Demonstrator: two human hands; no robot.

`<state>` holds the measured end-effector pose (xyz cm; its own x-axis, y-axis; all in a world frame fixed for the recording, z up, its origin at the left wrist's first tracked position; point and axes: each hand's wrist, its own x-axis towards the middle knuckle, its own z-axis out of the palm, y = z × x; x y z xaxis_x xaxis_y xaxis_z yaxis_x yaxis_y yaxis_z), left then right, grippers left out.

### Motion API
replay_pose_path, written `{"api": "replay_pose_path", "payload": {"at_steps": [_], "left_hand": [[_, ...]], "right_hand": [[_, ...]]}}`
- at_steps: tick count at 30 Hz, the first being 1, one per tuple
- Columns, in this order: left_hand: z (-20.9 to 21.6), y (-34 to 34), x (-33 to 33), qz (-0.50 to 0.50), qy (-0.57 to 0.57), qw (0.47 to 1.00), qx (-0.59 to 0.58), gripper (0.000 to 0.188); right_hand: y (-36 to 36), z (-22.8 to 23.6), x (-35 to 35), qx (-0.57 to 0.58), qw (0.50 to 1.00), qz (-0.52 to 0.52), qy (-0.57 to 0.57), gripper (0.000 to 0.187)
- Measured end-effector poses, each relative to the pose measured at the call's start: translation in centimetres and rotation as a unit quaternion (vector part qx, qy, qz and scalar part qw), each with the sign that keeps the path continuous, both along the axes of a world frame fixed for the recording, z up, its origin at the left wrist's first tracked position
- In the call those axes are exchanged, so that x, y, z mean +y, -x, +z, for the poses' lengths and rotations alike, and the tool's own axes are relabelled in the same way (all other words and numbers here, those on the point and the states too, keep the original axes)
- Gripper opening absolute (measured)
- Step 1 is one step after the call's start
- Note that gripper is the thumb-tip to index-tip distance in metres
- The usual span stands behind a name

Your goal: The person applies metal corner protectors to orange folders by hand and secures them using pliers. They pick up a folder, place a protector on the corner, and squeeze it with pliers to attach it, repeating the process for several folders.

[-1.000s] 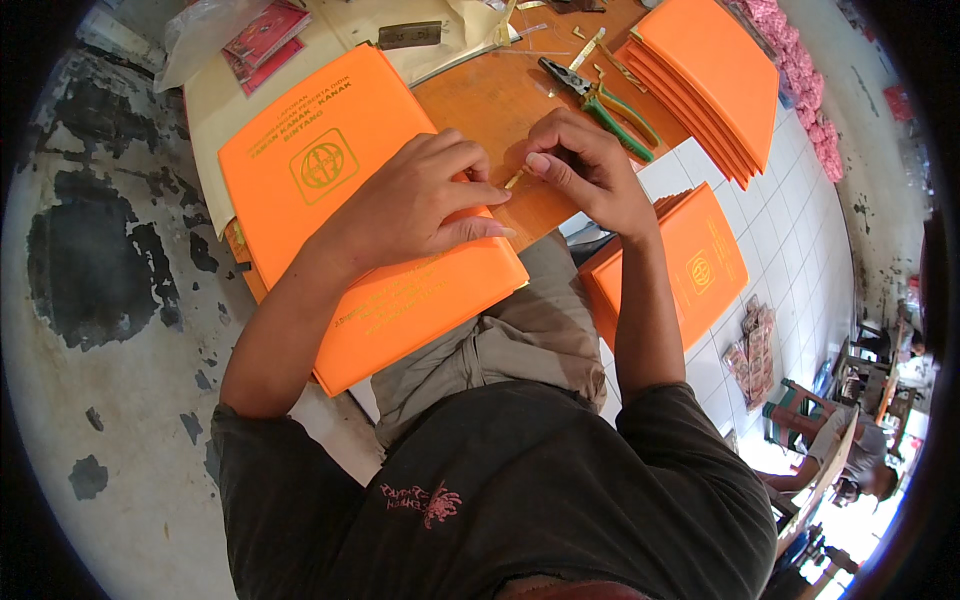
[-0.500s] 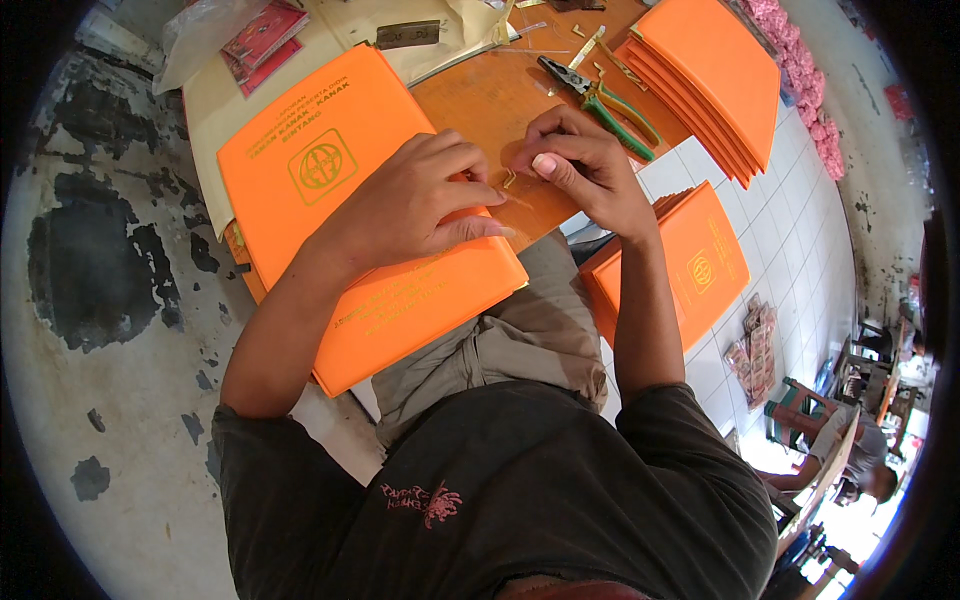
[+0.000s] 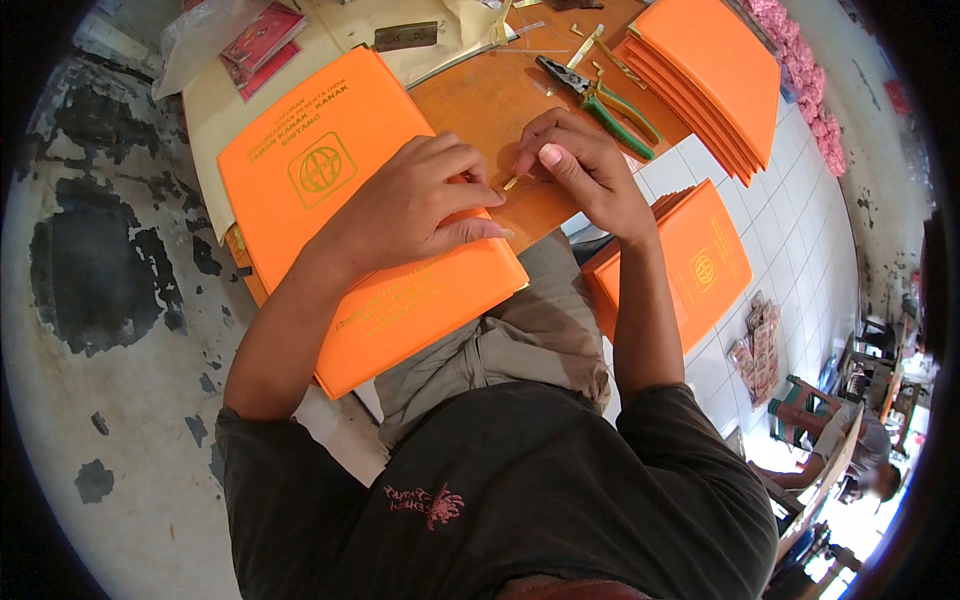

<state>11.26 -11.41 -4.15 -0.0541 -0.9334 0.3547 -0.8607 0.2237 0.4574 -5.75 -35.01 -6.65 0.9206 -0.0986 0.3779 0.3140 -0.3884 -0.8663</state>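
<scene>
My left hand (image 3: 420,195) lies over an orange folder (image 3: 290,130) with gold print, and its thumb and fingers close around the folder's right edge. A second orange cover (image 3: 420,315) slants below that hand, toward my lap. Above the brown wooden table (image 3: 465,110), my right hand (image 3: 585,170) has its fingers bent in a pinch. At its fingertips is a small gold metal piece (image 3: 511,184), like a folder corner; the exact grip is partly hidden. Green-handled pliers (image 3: 610,110) lie just beyond the right hand.
Orange folders are stacked (image 3: 705,75) at the far right, and another stack (image 3: 700,265) stands lower, beside my right forearm. A dark metal bar (image 3: 406,36) and red packets (image 3: 262,45) lie at the back. A person (image 3: 850,455) sits at the far right.
My right hand's fingertips have come down to the small gold piece, which now lies at a different angle. My left hand stays on the folder.
</scene>
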Motion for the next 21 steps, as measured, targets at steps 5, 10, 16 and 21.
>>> {"api": "replay_pose_path", "payload": {"at_steps": [5, 10, 16, 21], "left_hand": [[0.1, 0.0, 0.0, 0.000, -0.001, 1.000, -0.009, 0.042], [-0.1, 0.0, 0.0, 0.001, 0.001, 1.000, -0.002, 0.043], [-0.1, 0.0, 0.0, -0.001, 0.000, 1.000, -0.005, 0.043], [0.1, 0.1, 0.0, 0.003, 0.004, 1.000, -0.003, 0.042]], "right_hand": [[0.0, -0.4, -0.4, -0.015, 1.000, 0.010, 0.024, 0.042], [0.0, 0.2, 0.1, 0.000, 0.999, -0.006, 0.051, 0.046], [0.1, 0.4, 0.7, 0.009, 1.000, -0.020, 0.014, 0.047], [0.6, 0.4, 0.2, 0.044, 0.997, -0.007, -0.056, 0.045]]}}
